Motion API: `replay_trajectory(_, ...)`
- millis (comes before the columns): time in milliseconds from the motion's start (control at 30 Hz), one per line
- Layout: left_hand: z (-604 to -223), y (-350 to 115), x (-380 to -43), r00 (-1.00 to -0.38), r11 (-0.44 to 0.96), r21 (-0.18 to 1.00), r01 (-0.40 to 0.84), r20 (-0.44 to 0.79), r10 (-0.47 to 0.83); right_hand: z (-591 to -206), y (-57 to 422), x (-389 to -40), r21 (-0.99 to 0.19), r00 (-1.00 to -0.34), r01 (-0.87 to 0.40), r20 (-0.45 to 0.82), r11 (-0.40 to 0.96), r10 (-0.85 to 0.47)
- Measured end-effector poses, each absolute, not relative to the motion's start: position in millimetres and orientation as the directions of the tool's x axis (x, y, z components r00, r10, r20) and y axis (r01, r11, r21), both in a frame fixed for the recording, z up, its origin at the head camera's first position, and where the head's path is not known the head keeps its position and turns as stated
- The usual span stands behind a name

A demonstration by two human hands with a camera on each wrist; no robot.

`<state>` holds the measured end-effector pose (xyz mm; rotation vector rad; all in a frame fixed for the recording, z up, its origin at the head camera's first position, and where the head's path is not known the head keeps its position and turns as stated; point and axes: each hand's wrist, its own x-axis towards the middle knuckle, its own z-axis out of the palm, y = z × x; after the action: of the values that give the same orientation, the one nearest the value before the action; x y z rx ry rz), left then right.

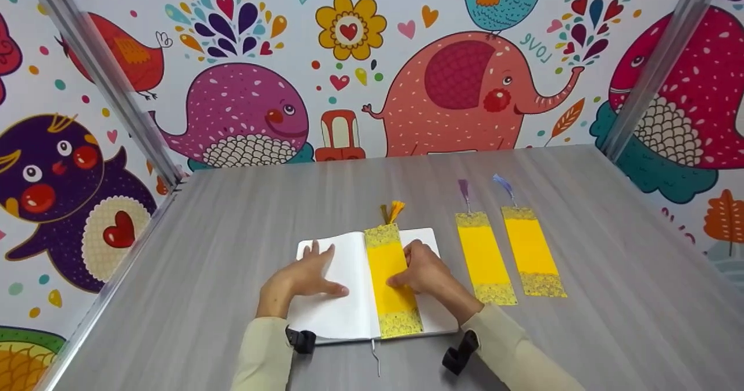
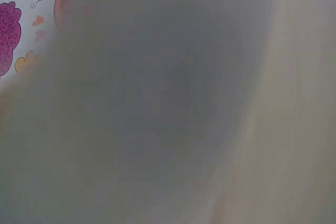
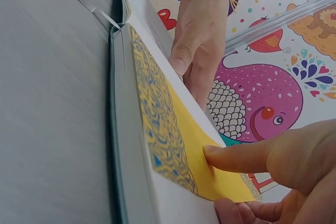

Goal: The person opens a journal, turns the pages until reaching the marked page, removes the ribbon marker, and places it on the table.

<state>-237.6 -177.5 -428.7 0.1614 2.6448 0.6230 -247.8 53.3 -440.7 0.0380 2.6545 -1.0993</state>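
An open notebook (image 1: 334, 315) with blank white pages lies on the table. Along its right page, beside the fold, is a yellow bookmark (image 1: 388, 269) with patterned bands at both ends. Two tassels (image 1: 394, 211), one olive and one orange, stick out past its top. My right hand (image 1: 427, 269) pinches the bookmark's right edge, the thumb (image 3: 236, 156) on its yellow face and the other fingers curled at the edge. My left hand (image 1: 302, 277) rests on the left page, fingers spread. The left wrist view is almost wholly blocked by a blurred surface.
Two more yellow bookmarks lie right of the notebook, one with a purple tassel (image 1: 464, 189), the other with a blue tassel (image 1: 503, 185). A ribbon (image 1: 376, 359) hangs from the notebook's lower edge. Printed cartoon walls (image 1: 349, 89) and metal posts (image 1: 110, 83) enclose the grey table (image 1: 192, 275).
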Motion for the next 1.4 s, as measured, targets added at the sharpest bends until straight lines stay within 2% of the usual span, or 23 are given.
replay_trajectory(167, -428, -169, -238, -0.902, 0.903, 0.430, -0.010, -0.393, 0.177, -440, 54, -248, -0.691, -0.960, 0.136, -0.268, 0.710, -0.078)
replay_trajectory(400, -431, -162, -240, -0.899, 0.871, 0.483, 0.091, -0.337, 0.281, -441, 54, -246, -0.693, -0.958, 0.148, -0.278, 0.706, -0.071)
replay_trajectory(633, -434, -158, -241, -0.901, 0.882, 0.463, 0.088, -0.340, 0.269, -440, 55, -246, -0.703, -0.957, 0.151, -0.281, 0.695, -0.077)
replay_trajectory(967, -436, -157, -243, -0.903, 0.879, 0.464, 0.110, -0.323, 0.283, -440, 62, -250, -0.802, -0.940, 0.211, -0.324, 0.559, -0.110)
replay_trajectory(1400, -437, -157, -242, -0.907, 0.883, 0.458, 0.101, -0.322, 0.271, -437, 73, -260, -0.847, -0.901, 0.318, -0.409, 0.426, -0.141)
